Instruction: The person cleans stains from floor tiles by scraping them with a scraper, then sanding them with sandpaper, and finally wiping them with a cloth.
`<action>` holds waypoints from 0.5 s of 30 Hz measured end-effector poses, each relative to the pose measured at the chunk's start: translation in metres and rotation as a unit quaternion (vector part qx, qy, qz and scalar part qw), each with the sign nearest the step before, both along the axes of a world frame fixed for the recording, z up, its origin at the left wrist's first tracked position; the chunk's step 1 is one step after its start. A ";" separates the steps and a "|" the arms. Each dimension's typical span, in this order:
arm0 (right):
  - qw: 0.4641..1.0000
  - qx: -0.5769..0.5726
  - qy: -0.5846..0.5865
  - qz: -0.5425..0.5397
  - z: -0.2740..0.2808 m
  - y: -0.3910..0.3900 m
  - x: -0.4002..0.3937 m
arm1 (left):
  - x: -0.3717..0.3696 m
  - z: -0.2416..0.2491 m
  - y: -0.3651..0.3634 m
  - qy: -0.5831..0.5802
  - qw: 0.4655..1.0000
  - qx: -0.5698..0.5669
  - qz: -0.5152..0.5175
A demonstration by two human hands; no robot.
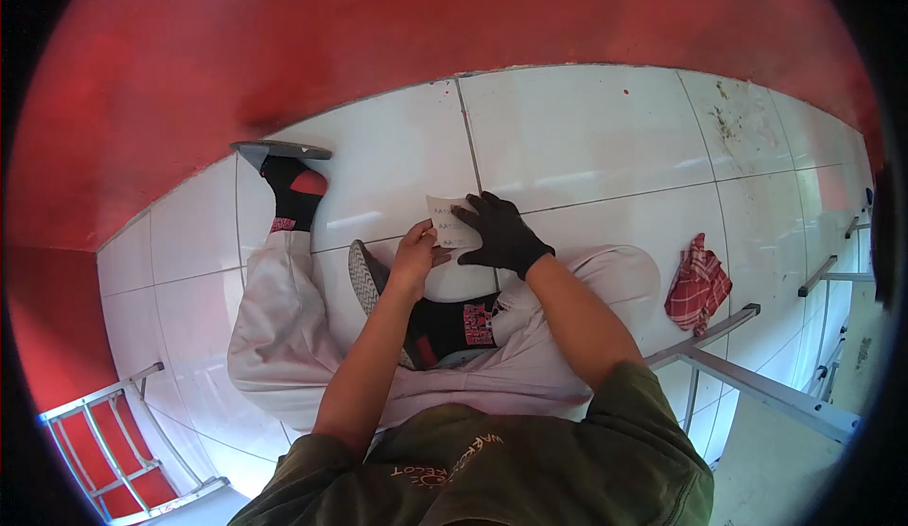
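A small sheet of pale paper [452, 225] with rows of faint printing is held up over the white tiled floor. My bare left hand [413, 256] pinches its lower left edge, fingers bent. On the paper's right side rests my right hand [503, 233] in a black glove, thumb and fingers spread around the edge; the fingertips touch the upper part. Whether the gloved fingers grip the sheet or only lie on it is hard to make out. Below the hands is my bent leg with a black sock [454, 327].
A red wall [426, 25] curves behind the floor [586, 138]. A red checked cloth [698, 285] lies to the right, near a metal frame [766, 389]. Another metal frame [113, 441] stands at the lower left. My other foot [295, 190] wears a grey sandal near the wall.
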State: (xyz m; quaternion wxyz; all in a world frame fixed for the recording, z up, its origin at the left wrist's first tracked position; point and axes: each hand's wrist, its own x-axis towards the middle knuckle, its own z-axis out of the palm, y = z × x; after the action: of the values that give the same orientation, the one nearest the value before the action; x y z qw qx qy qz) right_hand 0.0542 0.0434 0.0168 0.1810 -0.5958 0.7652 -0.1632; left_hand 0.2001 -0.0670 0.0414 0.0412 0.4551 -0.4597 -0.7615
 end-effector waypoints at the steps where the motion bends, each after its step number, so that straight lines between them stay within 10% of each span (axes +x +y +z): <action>1: 0.999 -0.038 0.003 -0.002 -0.003 0.000 0.001 | -0.001 0.002 0.000 -0.001 1.000 -0.001 0.000; 10: 0.991 -0.115 -0.037 -0.056 -0.008 -0.007 -0.008 | -0.003 -0.024 -0.014 -0.060 0.984 -0.163 -0.043; 15: 0.968 -0.185 -0.111 -0.128 0.003 -0.009 -0.015 | -0.007 -0.039 -0.016 -0.351 0.846 -0.308 -0.256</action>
State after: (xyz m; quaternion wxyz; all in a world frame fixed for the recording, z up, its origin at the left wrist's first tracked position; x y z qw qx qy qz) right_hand 0.0393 0.0341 0.0201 0.1288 -0.4942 0.7669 -0.3888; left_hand 0.1929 -0.0827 0.0026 -0.1811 0.5217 -0.7548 -0.3539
